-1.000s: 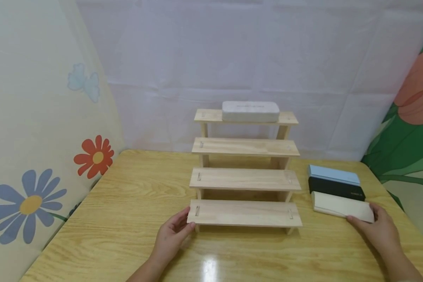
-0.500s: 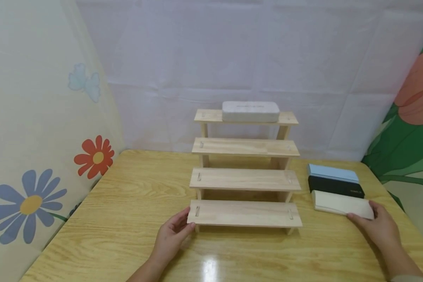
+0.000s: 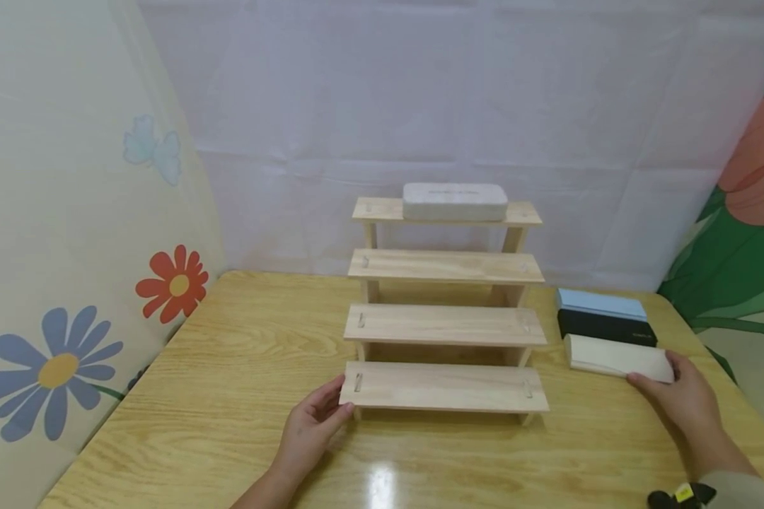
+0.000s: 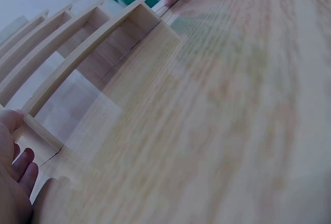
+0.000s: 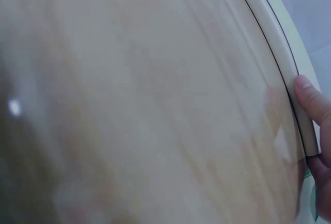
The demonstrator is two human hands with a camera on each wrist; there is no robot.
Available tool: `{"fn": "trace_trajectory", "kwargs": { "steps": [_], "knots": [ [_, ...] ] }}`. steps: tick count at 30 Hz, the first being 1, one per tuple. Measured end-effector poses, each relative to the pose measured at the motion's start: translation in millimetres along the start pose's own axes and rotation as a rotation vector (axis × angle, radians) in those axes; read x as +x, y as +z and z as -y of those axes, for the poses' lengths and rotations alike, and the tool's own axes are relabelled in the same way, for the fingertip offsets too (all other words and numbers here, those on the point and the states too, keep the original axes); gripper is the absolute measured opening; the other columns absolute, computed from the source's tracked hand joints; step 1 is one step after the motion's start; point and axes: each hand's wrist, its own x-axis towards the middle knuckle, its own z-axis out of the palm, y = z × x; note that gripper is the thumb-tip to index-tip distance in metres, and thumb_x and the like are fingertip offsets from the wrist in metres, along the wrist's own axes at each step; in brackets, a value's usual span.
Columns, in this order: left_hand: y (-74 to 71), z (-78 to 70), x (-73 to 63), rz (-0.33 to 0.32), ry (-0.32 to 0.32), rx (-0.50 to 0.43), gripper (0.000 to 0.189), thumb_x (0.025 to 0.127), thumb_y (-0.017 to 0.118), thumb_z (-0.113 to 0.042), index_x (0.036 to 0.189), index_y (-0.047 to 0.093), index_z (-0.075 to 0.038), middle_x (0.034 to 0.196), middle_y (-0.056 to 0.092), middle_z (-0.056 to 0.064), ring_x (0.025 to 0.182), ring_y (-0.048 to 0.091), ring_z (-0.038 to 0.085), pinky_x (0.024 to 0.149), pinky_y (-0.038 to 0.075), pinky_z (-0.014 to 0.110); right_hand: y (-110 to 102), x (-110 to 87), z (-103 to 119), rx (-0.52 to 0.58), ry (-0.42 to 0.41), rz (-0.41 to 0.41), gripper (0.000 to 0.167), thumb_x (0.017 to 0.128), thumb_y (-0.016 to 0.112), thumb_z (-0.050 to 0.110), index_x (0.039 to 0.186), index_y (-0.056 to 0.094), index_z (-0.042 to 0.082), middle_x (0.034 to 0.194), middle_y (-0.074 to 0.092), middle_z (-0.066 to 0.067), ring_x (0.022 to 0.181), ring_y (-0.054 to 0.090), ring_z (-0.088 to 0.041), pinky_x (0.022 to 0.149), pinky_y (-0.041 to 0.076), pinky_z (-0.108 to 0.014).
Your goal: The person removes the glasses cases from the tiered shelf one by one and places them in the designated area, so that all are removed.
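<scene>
A light wooden four-step display stand (image 3: 446,385) stands mid-table. My left hand (image 3: 310,428) holds the left end of its lowest shelf, thumb at the front corner; in the left wrist view the other fingers (image 4: 26,166) curl beside the end panel. To the right, my right hand (image 3: 690,396) grips the right end of a cream glasses case (image 3: 617,355). Its thumb (image 5: 309,95) lies along the case's near side in the right wrist view, while the other fingers are largely hidden. Behind, a black case (image 3: 605,326) and a light blue case (image 3: 601,304) lie in a row, close together.
A white case (image 3: 455,202) lies on the stand's top shelf. The wood-grain table (image 3: 248,367) reaches back to a white cloth (image 3: 382,92). Flower-printed panels (image 3: 51,233) flank both sides. A black and yellow item (image 3: 683,495) shows at the right sleeve.
My right hand has moved slightly away from me with the cream case, and the black and blue cases have shifted back too. My left hand stays on the stand.
</scene>
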Motion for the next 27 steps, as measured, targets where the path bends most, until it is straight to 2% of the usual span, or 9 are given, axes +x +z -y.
{"fn": "trace_trajectory", "kwargs": {
  "steps": [5, 11, 15, 21, 27],
  "knots": [
    [0.2, 0.1, -1.0, 0.002, 0.009, 0.013, 0.048, 0.088, 0.071, -0.007, 0.133, 0.056, 0.004, 0.133, 0.06, 0.021, 0.118, 0.062, 0.03, 0.093, 0.054, 0.021, -2, 2.4, 2, -0.004, -0.005, -0.009, 0.104, 0.092, 0.059, 0.055, 0.15, 0.006, -0.013, 0.153, 0.013, -0.04, 0.139, 0.017, -0.057, 0.114, 0.02, -0.066],
    [0.1, -2.7, -1.3, 0.002, -0.005, 0.009, 0.048, 0.088, 0.071, -0.006, 0.133, 0.056, 0.003, 0.133, 0.06, 0.02, 0.119, 0.062, 0.03, 0.092, 0.052, 0.015, -1, 2.1, 0, -0.012, -0.057, -0.018, 0.104, 0.092, 0.061, 0.053, 0.149, 0.006, -0.014, 0.151, 0.015, -0.042, 0.137, 0.018, -0.059, 0.112, 0.022, -0.068],
    [0.5, -4.3, -1.6, -0.002, -0.016, 0.007, 0.047, 0.088, 0.071, -0.005, 0.132, 0.057, 0.003, 0.133, 0.061, 0.02, 0.118, 0.062, 0.03, 0.092, 0.052, 0.015, -1, 0.9, 0, -0.019, -0.104, -0.009, 0.106, 0.091, 0.062, 0.052, 0.149, 0.005, -0.016, 0.149, 0.015, -0.044, 0.135, 0.018, -0.061, 0.11, 0.023, -0.07],
    [0.4, -3.9, -2.2, -0.001, -0.014, 0.002, 0.047, 0.088, 0.071, -0.005, 0.132, 0.056, 0.002, 0.134, 0.06, 0.02, 0.119, 0.062, 0.031, 0.092, 0.052, 0.016, -5, -0.7, 7, -0.038, -0.114, 0.003, 0.106, 0.092, 0.06, 0.055, 0.151, 0.001, -0.012, 0.15, 0.009, -0.045, 0.135, 0.014, -0.063, 0.107, 0.021, -0.074],
    [0.3, -3.5, -1.9, 0.006, -0.009, -0.009, 0.048, 0.088, 0.071, -0.005, 0.133, 0.056, 0.002, 0.135, 0.059, 0.02, 0.12, 0.061, 0.032, 0.095, 0.053, 0.021, -11, -3.2, 22, 0.015, -0.135, -0.016, 0.103, 0.093, 0.058, 0.055, 0.153, 0.001, -0.006, 0.154, 0.003, -0.041, 0.138, 0.01, -0.062, 0.106, 0.019, -0.077]
  ]
}}
